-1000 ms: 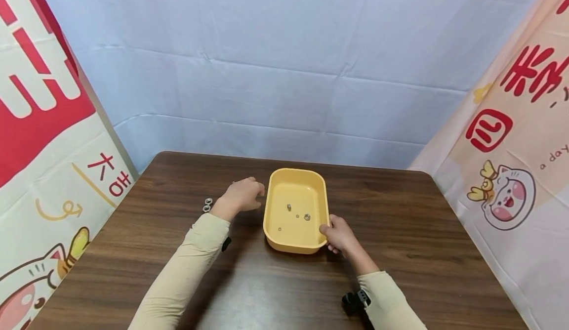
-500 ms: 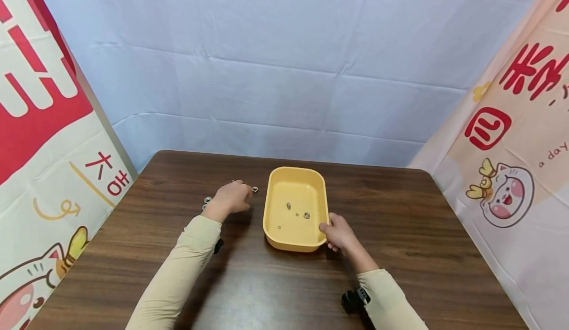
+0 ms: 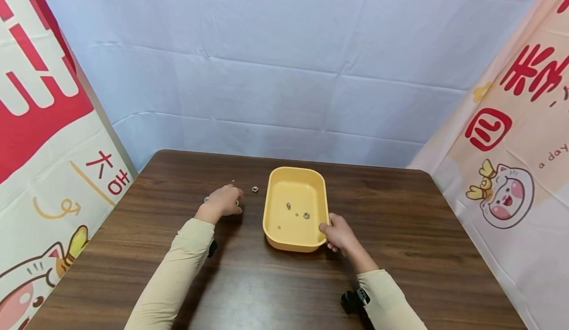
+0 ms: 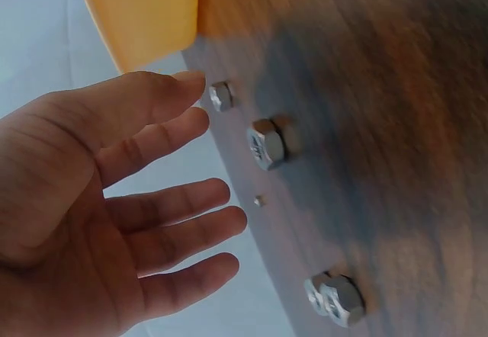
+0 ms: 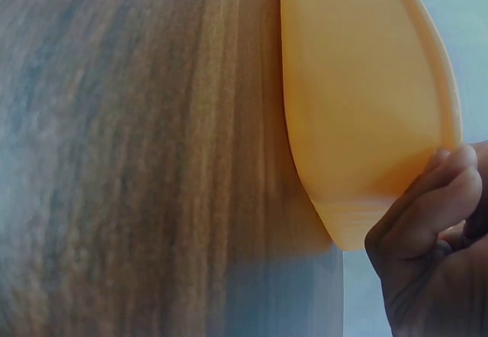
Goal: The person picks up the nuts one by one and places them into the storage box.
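My left hand point(image 3: 222, 202) hovers over the left part of the table, holding nothing, its fingers spread and loosely bent in the left wrist view. Close to its fingertips is a hex nut point(image 4: 266, 144); a second nut point(image 4: 221, 95) lies near the thumb tip. A tiny nut point(image 4: 258, 200) and a pair of big nuts point(image 4: 343, 300) lie further along. In the head view this hand partly covers some of them. My right hand point(image 3: 340, 233) grips the near right corner of a yellow tray point(image 3: 295, 247), thumb over the rim. Inside lie a large nut point(image 3: 306, 215) and several smaller pieces.
The dark wooden table point(image 3: 400, 251) ends at a pale cloth backdrop point(image 3: 284, 73). Printed cloths hang at both sides. One nut point(image 3: 255, 189) sits between the left hand and the tray, and a tiny one point(image 3: 233, 181) lies further back.
My left hand has moved left, away from the tray, uncovering the nut beside the tray and the tiny one behind. My right hand and the tray have stayed put.
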`<state>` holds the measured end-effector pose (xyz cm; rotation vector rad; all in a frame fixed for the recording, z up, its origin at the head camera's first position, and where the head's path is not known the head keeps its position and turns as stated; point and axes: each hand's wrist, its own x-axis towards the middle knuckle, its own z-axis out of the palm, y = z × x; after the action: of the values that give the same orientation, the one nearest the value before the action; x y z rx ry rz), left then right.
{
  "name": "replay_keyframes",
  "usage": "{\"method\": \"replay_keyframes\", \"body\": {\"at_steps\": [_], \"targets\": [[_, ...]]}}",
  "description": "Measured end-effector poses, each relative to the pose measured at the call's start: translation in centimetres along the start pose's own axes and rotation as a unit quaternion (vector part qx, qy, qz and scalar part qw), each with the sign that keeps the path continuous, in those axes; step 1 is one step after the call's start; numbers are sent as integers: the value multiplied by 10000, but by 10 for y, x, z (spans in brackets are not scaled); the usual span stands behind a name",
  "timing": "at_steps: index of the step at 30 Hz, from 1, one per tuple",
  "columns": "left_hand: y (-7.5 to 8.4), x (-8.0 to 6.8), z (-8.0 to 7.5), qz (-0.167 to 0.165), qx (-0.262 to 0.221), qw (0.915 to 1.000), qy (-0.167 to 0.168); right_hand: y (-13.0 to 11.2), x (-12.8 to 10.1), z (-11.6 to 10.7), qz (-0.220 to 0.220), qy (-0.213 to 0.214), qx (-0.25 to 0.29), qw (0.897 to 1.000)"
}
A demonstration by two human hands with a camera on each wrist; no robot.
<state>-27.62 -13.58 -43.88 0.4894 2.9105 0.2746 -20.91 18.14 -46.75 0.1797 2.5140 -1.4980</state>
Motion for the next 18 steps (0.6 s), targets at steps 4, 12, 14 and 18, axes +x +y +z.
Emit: {"method": "replay_keyframes", "body": {"at_steps": [4,12,14,18], "targets": [[-4,-3,1,-139,-209,9997,5,0,0,0,8,-6,-36,10000],[-18,-2,10,-29,-463,9989,121,0,-1,0,13,-11,-49,10000],[-22,0,14,0,-585,9981,191,0,-1,0,-2,-6,-42,10000],[-28,2,18,-28,-977,9949,246,0,-1,0,-17,-4,-39,10000]]}}
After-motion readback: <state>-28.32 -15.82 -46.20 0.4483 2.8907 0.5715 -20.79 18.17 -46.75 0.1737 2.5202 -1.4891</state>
